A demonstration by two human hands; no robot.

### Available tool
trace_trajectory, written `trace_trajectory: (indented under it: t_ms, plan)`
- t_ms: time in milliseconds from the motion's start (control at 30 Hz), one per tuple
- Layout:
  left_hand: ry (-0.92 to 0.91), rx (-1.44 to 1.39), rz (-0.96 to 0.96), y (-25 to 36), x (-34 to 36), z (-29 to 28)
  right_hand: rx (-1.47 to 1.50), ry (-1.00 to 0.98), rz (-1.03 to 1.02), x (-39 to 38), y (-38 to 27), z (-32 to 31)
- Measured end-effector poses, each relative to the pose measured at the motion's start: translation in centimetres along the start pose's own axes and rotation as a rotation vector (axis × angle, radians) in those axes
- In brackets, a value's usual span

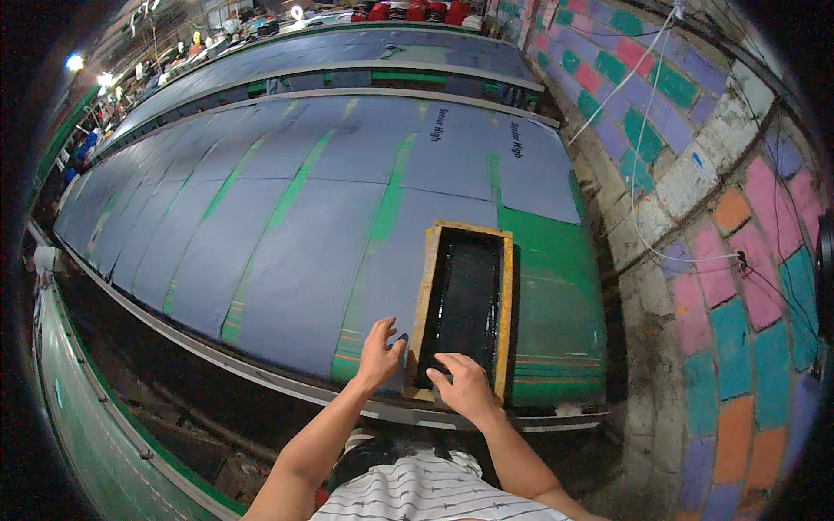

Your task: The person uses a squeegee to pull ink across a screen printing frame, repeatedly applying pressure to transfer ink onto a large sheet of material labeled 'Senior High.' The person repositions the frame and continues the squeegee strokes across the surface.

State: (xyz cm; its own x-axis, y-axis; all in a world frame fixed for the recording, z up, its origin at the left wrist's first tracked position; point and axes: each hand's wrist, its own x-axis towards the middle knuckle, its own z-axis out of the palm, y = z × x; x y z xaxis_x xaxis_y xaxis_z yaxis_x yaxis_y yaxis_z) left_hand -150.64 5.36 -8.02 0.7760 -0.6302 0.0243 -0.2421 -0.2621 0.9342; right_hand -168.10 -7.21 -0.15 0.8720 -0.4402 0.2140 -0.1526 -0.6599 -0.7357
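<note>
A screen-printing frame with yellowish wooden sides lies on the long table near its right end. Its dark mesh looks wet and shiny. Just left of the frame's near-left side is my left hand, fingers apart, with a dark patch by the fingertips; I see nothing held in it. Over the near end of the mesh hovers my right hand, fingers bent and thumb held away from them. Its palm side is hidden. Grey-blue fabric panels lie flat in rows, and two at the far right carry dark printed lettering.
Green table surface shows right of the frame and between panels. A second long table stands beyond. To the right rises a painted block wall with a hanging white cord. A green-edged surface lies at the lower left.
</note>
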Motion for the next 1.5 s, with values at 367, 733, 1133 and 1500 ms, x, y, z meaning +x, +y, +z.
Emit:
trace_trajectory:
  t_ms: [367, 733, 1133, 1500]
  plan:
    - [0.03, 0.149, 0.045, -7.0, 0.3, -17.8, 0.091, 0.048, 0.075, 2.7, -7.4, 13.5]
    - [-0.115, 0.376, 0.265, -12.3, -1.8, -26.8, -0.148, 0.196, 0.624, 3.8, -10.5, 26.9]
    - [-0.174, 0.33, 0.232, -12.0, -2.0, -26.9, -0.215, 0.137, 0.706, 4.8, -11.3, 27.6]
    - [-0.119, 0.335, 0.267, -12.1, -2.0, -26.5, -0.148, 0.234, 0.665, 4.4, -10.3, 27.6]
